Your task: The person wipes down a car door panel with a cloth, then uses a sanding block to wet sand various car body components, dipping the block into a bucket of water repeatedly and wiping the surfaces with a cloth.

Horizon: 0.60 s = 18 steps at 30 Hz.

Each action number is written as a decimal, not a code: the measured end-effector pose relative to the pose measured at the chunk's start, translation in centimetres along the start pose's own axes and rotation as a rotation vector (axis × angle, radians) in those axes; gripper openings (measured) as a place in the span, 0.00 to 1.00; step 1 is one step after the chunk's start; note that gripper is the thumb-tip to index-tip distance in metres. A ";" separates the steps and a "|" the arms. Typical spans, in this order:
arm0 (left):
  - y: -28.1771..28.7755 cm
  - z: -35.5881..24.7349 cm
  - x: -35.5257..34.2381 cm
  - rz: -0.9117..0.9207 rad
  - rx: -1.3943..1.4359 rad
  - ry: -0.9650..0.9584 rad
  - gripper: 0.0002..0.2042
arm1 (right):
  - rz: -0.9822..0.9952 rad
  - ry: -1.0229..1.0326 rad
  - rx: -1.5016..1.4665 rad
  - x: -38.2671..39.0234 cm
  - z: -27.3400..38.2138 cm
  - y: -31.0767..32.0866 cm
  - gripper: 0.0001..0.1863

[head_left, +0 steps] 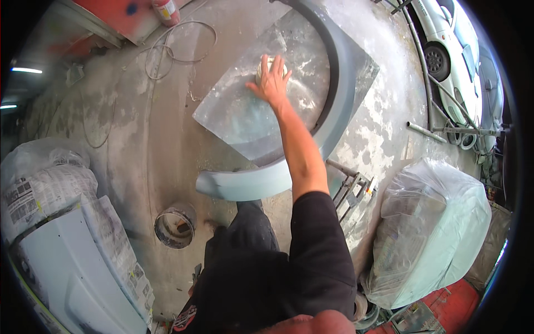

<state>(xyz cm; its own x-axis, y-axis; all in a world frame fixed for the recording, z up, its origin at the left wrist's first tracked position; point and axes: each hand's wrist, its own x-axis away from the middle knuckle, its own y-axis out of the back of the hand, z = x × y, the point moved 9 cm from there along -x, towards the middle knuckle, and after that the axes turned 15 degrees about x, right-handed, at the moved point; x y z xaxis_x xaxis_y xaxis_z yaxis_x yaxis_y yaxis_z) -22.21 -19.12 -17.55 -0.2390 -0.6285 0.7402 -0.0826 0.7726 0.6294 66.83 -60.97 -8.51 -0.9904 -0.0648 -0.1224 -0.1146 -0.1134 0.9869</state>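
Note:
My right hand (271,80) reaches out over a flat, dusty, sheet-like tabletop (233,117). Its fingers are spread across the top of a small, round, cream-coloured thing (258,71), with the thumb held out to the left. The palm hides most of this round thing, so I cannot make out its kind. Beside the hand, a long grey curved panel (335,67), shaped like a wheel-arch trim, bends around the right side of the tabletop. Its pale near end (245,185) passes under my forearm and ends in front of my legs. My left hand is out of sight.
A dirty bucket (175,225) stands left of my feet. Farther left is a grey car panel (72,267) with newspaper masking. To the right are a plastic-covered bulky object (431,234), a metal stand (351,192) and a parked car (453,61). A hose (214,33) lies far left.

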 end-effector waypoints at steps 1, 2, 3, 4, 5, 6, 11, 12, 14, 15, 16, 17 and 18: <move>-0.4 -0.3 -0.7 0.004 -0.003 -0.009 0.32 | -0.023 0.028 -0.049 1.6 0.5 1.2 0.59; -1.0 -0.8 -1.6 0.018 -0.005 -0.029 0.32 | -0.072 0.067 -0.081 4.1 0.3 1.3 0.58; -1.5 -1.3 -2.5 0.023 -0.003 -0.050 0.32 | -0.117 0.114 -0.119 7.1 0.6 1.0 0.56; -1.3 -1.0 -2.8 0.013 -0.002 -0.059 0.32 | -0.134 0.205 -0.141 10.9 2.9 1.6 0.52; -1.4 -0.7 -3.4 0.012 0.001 -0.076 0.32 | -0.125 0.287 -0.152 15.2 5.0 1.8 0.49; -1.6 -0.4 -4.0 0.008 0.006 -0.096 0.31 | -0.078 0.350 -0.306 19.7 7.2 2.0 0.51; -1.8 0.9 -6.2 -0.049 0.042 -0.208 0.36 | 0.309 0.720 -0.430 44.4 16.3 -0.7 0.39; -1.7 2.2 -6.6 -0.099 -0.002 -0.220 0.37 | 0.388 0.804 -0.378 48.1 17.6 -1.0 0.37; -1.9 6.2 -9.1 0.061 0.209 -0.114 0.38 | 0.531 0.832 -0.331 51.7 19.7 -0.7 0.33; -2.6 5.8 -8.0 0.186 0.314 -0.162 0.38 | 0.673 0.833 -0.241 54.4 19.9 -1.8 0.29; -2.4 0.3 -5.0 0.340 0.401 -0.221 0.37 | 0.636 0.753 -0.188 55.0 19.0 -3.0 0.21; -2.7 -0.4 -5.8 0.238 0.346 -0.237 0.35 | 0.638 0.632 -0.228 55.5 17.0 -4.3 0.20; -1.2 -3.1 -4.1 0.211 0.408 -0.281 0.31 | 0.589 0.560 -0.195 56.1 15.9 -4.7 0.20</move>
<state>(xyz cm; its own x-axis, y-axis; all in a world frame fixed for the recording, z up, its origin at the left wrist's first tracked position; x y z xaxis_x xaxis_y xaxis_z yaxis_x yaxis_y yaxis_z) -18.15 -17.71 -20.57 -0.5360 -0.4513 0.7135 -0.3608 0.8865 0.2896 10.56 -48.34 -18.31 -0.6928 -0.6447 0.3231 0.4763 -0.0728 0.8762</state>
